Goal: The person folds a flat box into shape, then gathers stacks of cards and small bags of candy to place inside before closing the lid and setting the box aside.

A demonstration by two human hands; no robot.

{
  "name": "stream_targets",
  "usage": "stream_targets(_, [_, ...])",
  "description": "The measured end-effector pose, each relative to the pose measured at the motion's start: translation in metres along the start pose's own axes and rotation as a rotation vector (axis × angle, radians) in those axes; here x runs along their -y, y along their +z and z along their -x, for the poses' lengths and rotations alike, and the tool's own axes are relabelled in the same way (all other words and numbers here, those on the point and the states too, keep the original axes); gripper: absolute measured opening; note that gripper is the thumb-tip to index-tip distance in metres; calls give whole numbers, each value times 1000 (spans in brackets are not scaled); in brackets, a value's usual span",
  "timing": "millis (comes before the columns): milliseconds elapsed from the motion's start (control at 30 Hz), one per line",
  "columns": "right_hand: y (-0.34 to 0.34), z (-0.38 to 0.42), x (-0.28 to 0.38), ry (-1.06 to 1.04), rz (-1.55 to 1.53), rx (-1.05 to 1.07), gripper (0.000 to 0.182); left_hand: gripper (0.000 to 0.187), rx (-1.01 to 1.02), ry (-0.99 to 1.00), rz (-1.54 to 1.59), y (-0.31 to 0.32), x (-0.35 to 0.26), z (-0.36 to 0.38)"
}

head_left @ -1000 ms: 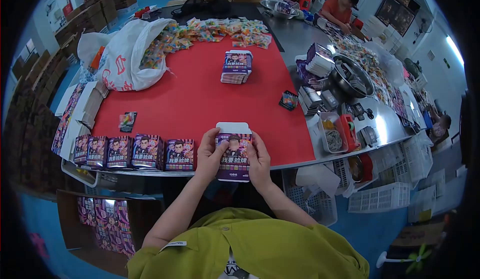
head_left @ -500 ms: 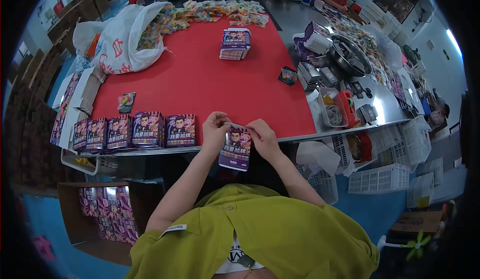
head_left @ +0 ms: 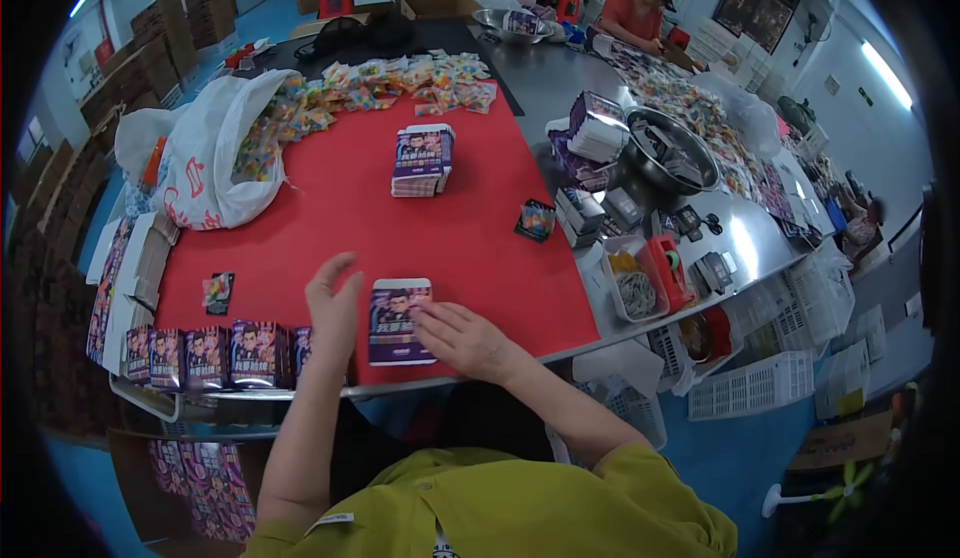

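A flat purple printed carton [head_left: 392, 330] with a cartoon figure lies at the front of the red mat [head_left: 290, 258]. The fingers of my right hand [head_left: 465, 340] are stretched out and rest on the carton's right side. To its left, my left hand [head_left: 335, 298] is raised with thumb and fingers apart, holding nothing. Several purple boxes [head_left: 258, 355] with similar print stand in a row along the front left edge, partly behind my left forearm. Farther back on the mat sits a stack of similar flat cartons [head_left: 422, 161].
A white bag [head_left: 225, 163] and a heap of small colourful packets [head_left: 400, 83] lie at the back. On the right are a metal bowl [head_left: 672, 148], a tub of rubber bands [head_left: 633, 288] and dark packets [head_left: 536, 220]. A person in red [head_left: 632, 18] sits beyond.
The carton has gone from being held upright between both hands to lying on the mat. My left hand has let go and moved left. The view has tilted up.
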State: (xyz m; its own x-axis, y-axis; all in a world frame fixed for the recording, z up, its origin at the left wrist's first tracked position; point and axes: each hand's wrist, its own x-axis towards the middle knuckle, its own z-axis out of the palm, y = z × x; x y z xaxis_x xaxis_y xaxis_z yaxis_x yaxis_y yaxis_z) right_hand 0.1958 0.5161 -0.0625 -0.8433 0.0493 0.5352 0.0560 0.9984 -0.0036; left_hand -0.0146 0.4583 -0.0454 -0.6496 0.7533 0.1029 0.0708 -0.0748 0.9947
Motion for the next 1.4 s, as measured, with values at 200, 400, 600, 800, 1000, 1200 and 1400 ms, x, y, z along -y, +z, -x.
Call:
stream_targets(200, [19,-43,-40,-239,-189,221,36,28,-187,237,-278,-3,-15,-129])
stream_targets(400, [-14,-136,-282,531,-129,-295,21,30,-29,176,-631,47,83,-253])
stream_targets(600, [-9,-167,-501,1153,167,315,37,33,294,518,-773,84,125,-341])
stream_targets(800, [-2,-159,-612,1228,157,491,43,44,445,425,-1157,120,106,-351])
stream_targets(1000, [23,-165,-736,1148,270,505,38,47,519,315,-1212,123,86,-352])
stream_targets(1200, [69,-162,-842,1039,358,422,52,46,564,253,-1192,125,74,-356])
stream_targets(1400, [103,-168,-943,865,598,392,74,49,607,199,-1178,125,73,-360])
